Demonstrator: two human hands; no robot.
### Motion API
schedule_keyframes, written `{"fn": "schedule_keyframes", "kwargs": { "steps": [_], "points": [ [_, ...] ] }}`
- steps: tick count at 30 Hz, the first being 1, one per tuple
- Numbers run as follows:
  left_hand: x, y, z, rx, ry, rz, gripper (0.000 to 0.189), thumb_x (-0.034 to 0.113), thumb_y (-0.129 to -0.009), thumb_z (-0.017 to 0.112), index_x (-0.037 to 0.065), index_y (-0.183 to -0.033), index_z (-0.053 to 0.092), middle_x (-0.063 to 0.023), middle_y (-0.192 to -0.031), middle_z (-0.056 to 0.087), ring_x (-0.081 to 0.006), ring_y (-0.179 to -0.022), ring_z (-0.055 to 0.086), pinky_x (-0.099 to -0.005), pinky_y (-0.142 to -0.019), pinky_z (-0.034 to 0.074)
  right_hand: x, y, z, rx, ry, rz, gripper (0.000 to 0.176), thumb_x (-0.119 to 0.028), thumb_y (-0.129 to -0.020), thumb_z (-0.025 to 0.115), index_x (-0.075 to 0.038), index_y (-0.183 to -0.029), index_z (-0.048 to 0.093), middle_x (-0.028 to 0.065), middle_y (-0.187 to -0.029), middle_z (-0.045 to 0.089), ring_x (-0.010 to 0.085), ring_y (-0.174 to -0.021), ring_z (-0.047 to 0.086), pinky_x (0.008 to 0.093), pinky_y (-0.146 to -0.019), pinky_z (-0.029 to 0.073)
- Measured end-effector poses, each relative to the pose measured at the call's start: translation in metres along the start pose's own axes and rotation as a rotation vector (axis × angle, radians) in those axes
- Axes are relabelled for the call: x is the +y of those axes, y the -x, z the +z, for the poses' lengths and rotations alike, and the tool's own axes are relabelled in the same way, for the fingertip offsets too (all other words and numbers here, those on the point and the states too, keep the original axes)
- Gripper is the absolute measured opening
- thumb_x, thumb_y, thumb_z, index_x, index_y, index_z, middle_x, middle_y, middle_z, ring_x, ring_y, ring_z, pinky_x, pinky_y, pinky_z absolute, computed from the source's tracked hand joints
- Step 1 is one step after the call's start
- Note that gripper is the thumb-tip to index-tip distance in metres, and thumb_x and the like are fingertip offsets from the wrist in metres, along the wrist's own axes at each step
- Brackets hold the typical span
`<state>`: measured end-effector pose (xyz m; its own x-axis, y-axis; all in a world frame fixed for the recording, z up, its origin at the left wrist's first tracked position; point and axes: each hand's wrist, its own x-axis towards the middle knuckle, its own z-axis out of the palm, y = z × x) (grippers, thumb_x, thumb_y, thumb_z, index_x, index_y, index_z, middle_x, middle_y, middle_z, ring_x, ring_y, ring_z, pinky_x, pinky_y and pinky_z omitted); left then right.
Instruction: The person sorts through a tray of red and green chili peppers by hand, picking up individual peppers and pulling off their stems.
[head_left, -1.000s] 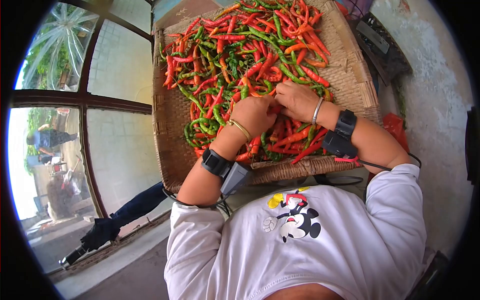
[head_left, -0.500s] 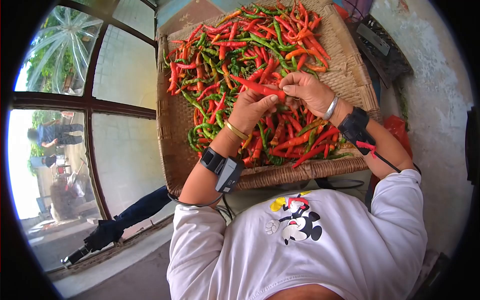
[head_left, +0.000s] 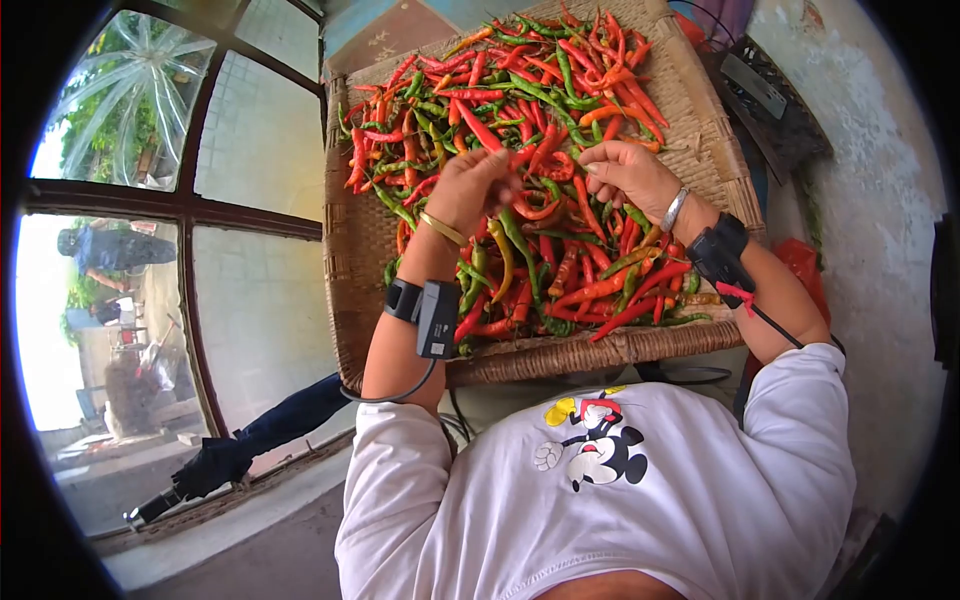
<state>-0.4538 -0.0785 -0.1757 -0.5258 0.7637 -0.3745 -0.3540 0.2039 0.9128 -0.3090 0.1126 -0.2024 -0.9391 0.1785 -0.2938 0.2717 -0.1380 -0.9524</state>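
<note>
A long red chili pepper (head_left: 479, 126) points up and away from the fingers of my left hand (head_left: 472, 192), which is closed on it and slightly blurred. To the right, apart from it, my right hand (head_left: 632, 177) is held above the pile with thumb and fingertips pinched together. Whatever lies between those fingertips is too small to make out. Beneath both hands spreads a heap of red and green chili peppers (head_left: 600, 285), some orange, in a shallow woven basket (head_left: 690, 180).
A window (head_left: 255, 290) stands along the left, with a folded dark umbrella (head_left: 285, 415) leaning below it. Right of the basket are a dark metal object (head_left: 770, 105) and a red plastic bag (head_left: 798, 265) near the wall. Outside the window, a person (head_left: 120, 247) is visible.
My hands have moved apart from the red chili pepper they both held. The left hand has turned left with the pepper, and the right has shifted slightly right.
</note>
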Motion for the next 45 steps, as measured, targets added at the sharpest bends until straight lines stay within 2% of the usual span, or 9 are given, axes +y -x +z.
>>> {"fn": "schedule_keyframes", "kwargs": {
  "steps": [4,7,12,22,28,30,41,43,45],
  "points": [
    [0.02,-0.001,-0.015,0.143,0.326,0.55,0.054,0.011,-0.087,0.047,-0.002,-0.131,0.018,-0.0127,-0.11,0.05,-0.0155,-0.082,0.057,-0.0252,-0.063,0.048,0.006,-0.003,0.004,0.014,0.145,-0.04,0.026,-0.019,-0.084,0.05,-0.002,-0.104,0.052,-0.0003,-0.073,0.057,0.0045,-0.063,0.053,0.018,-0.048,0.042],
    [0.005,0.003,-0.011,0.27,0.047,0.563,0.047,0.012,-0.086,0.049,-0.001,-0.127,0.031,-0.0104,-0.105,0.054,-0.0151,-0.083,0.058,-0.0253,-0.064,0.048,0.01,0.0,0.009,-0.042,0.442,-0.128,0.022,-0.016,-0.081,0.053,-0.002,-0.097,0.056,0.0026,-0.076,0.059,0.0091,-0.067,0.055,0.0229,-0.056,0.045],
    [-0.027,0.011,0.022,0.053,-1.514,0.565,0.021,0.014,-0.073,0.056,0.009,-0.092,0.062,-0.0073,-0.094,0.057,-0.0216,-0.079,0.058,-0.032,-0.067,0.047,0.02,0.0,0.018,-0.136,0.968,-0.32,0.024,-0.021,-0.072,0.058,-0.006,-0.091,0.06,0.0102,-0.08,0.061,0.0233,-0.075,0.058,0.0331,-0.069,0.046],
    [-0.03,0.011,0.022,-0.06,-1.476,0.556,0.015,0.014,-0.07,0.056,0.007,-0.082,0.063,-0.0076,-0.095,0.054,-0.0248,-0.082,0.056,-0.0339,-0.069,0.046,0.022,-0.001,0.019,-0.151,0.989,-0.353,0.02,-0.015,-0.071,0.059,-0.003,-0.087,0.06,0.0093,-0.079,0.061,0.0208,-0.074,0.058,0.0309,-0.068,0.045],
    [-0.015,0.017,0.033,0.164,-0.961,0.915,0.011,0.013,-0.077,0.055,0.003,-0.08,0.06,-0.0049,-0.085,0.059,-0.0176,-0.066,0.057,-0.0271,-0.055,0.045,0.009,0.005,0.026,0.009,0.658,-0.36,0.025,-0.016,-0.072,0.06,-0.005,-0.094,0.058,0.0088,-0.078,0.058,0.0225,-0.075,0.057,0.0347,-0.069,0.045],
    [-0.01,0.026,0.038,0.056,-0.138,0.396,0.015,0.017,-0.084,0.051,0.004,-0.085,0.058,-0.0018,-0.08,0.06,-0.0071,-0.06,0.053,-0.02,-0.05,0.04,0.003,0.005,0.027,0.024,0.65,-0.405,0.028,-0.015,-0.072,0.06,-0.005,-0.097,0.057,0.0087,-0.083,0.056,0.0226,-0.08,0.056,0.034,-0.072,0.044],
    [-0.002,0.035,0.037,-0.101,0.494,0.335,0.017,0.018,-0.089,0.044,0.004,-0.091,0.052,-0.0058,-0.085,0.06,-0.0027,-0.053,0.046,-0.0153,-0.045,0.035,-0.001,0.008,0.037,0.224,0.662,-0.9,0.03,-0.011,-0.075,0.058,-0.006,-0.105,0.054,0.0078,-0.096,0.052,0.0217,-0.091,0.052,0.03,-0.079,0.043],
    [-0.007,0.028,0.032,-0.014,0.613,0.25,0.018,0.019,-0.089,0.044,0.004,-0.093,0.052,-0.0038,-0.08,0.059,-0.0024,-0.052,0.043,-0.0153,-0.043,0.034,0.0,0.011,0.031,-0.174,0.317,-0.194,0.019,-0.014,-0.08,0.055,-0.004,-0.097,0.056,0.0035,-0.075,0.055,0.0137,-0.071,0.056,0.0247,-0.064,0.046],
    [-0.012,0.021,0.022,-0.043,0.665,0.235,0.019,0.02,-0.089,0.044,0.004,-0.094,0.052,-0.0028,-0.079,0.058,-0.0023,-0.052,0.041,-0.0154,-0.043,0.034,0.003,0.013,0.036,-0.207,0.182,-0.145,0.016,-0.015,-0.082,0.053,-0.003,-0.093,0.057,0.0015,-0.067,0.054,0.0098,-0.063,0.053,0.0227,-0.058,0.044]
  ]
}}
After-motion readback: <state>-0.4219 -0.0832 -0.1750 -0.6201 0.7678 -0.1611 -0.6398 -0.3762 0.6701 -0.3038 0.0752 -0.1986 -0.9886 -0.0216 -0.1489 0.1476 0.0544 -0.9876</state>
